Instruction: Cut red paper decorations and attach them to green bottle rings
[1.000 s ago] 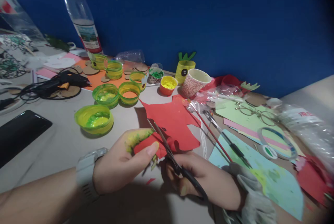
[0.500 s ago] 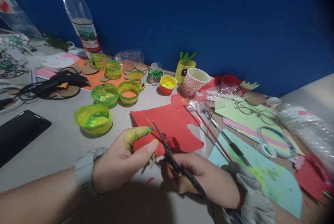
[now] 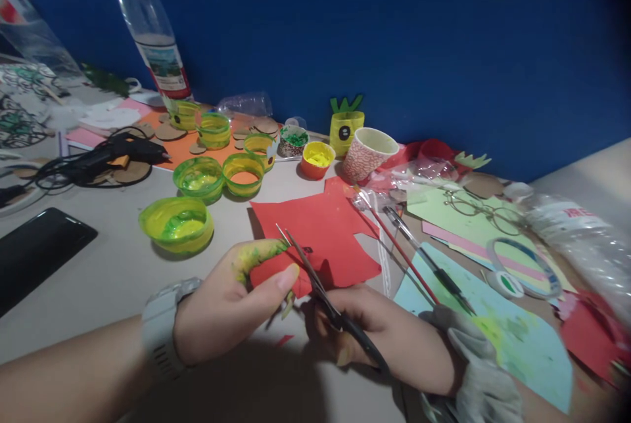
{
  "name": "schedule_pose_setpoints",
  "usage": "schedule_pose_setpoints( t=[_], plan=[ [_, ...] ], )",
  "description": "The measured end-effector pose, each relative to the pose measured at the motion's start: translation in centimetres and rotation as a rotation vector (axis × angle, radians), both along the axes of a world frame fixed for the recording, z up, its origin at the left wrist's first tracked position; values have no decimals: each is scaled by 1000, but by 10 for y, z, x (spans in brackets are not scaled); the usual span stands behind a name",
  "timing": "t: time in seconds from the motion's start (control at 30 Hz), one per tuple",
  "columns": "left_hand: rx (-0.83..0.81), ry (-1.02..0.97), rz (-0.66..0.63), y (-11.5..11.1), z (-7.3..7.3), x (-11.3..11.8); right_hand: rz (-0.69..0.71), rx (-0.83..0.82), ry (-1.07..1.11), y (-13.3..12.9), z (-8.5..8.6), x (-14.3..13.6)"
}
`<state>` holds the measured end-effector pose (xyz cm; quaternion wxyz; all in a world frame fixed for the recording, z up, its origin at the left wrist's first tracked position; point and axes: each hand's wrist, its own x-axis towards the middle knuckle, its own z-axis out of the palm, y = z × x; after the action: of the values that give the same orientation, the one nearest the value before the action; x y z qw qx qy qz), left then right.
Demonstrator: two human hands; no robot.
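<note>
Bright red paper point(image 3: 323, 226) is pinched at its near left edge by my left hand point(image 3: 246, 291), whose forefinger is smeared with yellow and green paint. My right hand point(image 3: 359, 318) is closed around the handles of dark scissors point(image 3: 320, 291). The scissor blades point up and left across the paper, slightly apart, their tips near my left forefinger. A small red scrap point(image 3: 284, 340) lies on the table below the hands. Part of the paper is hidden behind the blades and my fingers.
Green-yellow painted bowls point(image 3: 176, 226), a paper cup point(image 3: 369, 155) and a yellow paint cup point(image 3: 317, 160) stand beyond. A phone point(image 3: 46, 252) and glue gun point(image 3: 116, 155) lie left; a brush point(image 3: 404, 255), pen point(image 3: 436, 272) and blue sheet point(image 3: 522, 337) lie right. A bottle point(image 3: 152, 35) stands behind.
The red paper has shifted and tilted slightly under the blades. The yellow cup with green leaves at the back has tipped a little to the left. Both hands are nearly still.
</note>
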<state>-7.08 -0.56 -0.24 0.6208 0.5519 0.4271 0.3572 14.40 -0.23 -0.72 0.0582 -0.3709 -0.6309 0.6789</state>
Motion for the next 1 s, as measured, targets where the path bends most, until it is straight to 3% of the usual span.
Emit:
schedule_pose_setpoints(
  t=[0.33,0.53,0.73,1.0],
  plan=[
    [-38,-163,-29,-2,-2,3,76,-5,79,3,6,0],
    [-60,-13,-120,1,5,2,66,38,193,2,5,2],
    [-18,-20,-2,-2,-6,5,109,78,233,4,3,4],
    [5,-22,47,-3,-13,4,133,56,226,7,6,4]
  ],
)
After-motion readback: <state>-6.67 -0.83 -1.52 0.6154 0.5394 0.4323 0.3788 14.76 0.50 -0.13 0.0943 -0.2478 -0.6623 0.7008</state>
